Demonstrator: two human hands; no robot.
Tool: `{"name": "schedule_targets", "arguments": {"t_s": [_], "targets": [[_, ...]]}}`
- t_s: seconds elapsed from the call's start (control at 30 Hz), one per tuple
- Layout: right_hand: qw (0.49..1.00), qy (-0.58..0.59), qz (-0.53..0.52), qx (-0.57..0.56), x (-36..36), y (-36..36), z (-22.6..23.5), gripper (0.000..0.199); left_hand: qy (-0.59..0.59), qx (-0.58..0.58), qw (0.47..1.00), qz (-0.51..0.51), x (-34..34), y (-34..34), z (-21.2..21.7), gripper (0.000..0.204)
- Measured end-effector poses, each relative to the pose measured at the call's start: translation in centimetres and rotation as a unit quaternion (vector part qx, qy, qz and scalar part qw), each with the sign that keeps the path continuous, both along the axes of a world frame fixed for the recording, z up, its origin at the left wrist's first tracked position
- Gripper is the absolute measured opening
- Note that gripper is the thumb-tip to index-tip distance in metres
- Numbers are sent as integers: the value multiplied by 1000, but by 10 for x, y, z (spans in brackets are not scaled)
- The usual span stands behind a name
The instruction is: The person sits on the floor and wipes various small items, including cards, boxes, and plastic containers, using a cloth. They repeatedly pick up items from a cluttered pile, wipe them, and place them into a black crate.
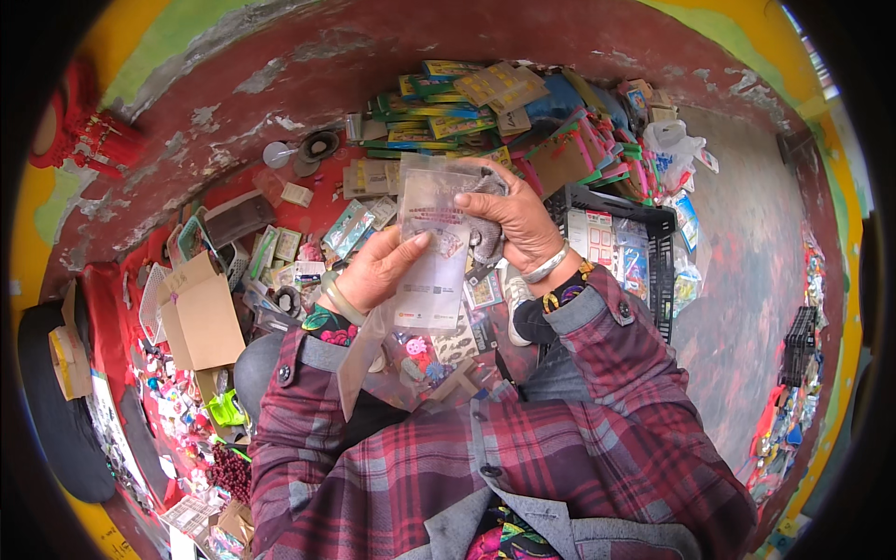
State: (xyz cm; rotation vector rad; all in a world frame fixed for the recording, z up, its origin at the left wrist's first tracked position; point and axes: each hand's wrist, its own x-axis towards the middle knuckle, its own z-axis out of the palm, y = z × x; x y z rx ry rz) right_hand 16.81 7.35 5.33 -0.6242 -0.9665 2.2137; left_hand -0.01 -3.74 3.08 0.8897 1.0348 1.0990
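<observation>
A flat, clear plastic packet (431, 291) with a pale printed sheet in it is held upright in front of me, above my lap. My left hand (378, 269) pinches its left edge, thumb lying on the front. At the upper right edge, my right hand (518, 217) grips the packet with its thumb across the front. A bunched grey cloth (486, 239) is also in my right hand, against the packet's side. Below my left hand hangs a translucent strip (357, 366); where its upper end is attached, I cannot tell.
A black plastic crate (665, 271) with flat packages stands at my right. Ahead, thin colourful boxes (439, 121) are piled against the worn red wall. An opened cardboard box (201, 313) sits at my left among small colourful goods. A white plastic bag (674, 145) lies beyond the crate.
</observation>
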Motion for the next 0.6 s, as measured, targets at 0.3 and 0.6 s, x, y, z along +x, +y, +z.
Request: {"name": "schedule_targets", "arguments": {"t_s": [0.3,0.6], "targets": [[988,-5,-139,-63,1,6,-19,24,86,2,995,-45,4,3,-17,30],[976,7,-213,-35,21,46,-25,19,-58,-70,996,5,4,0,-17,31]]}}
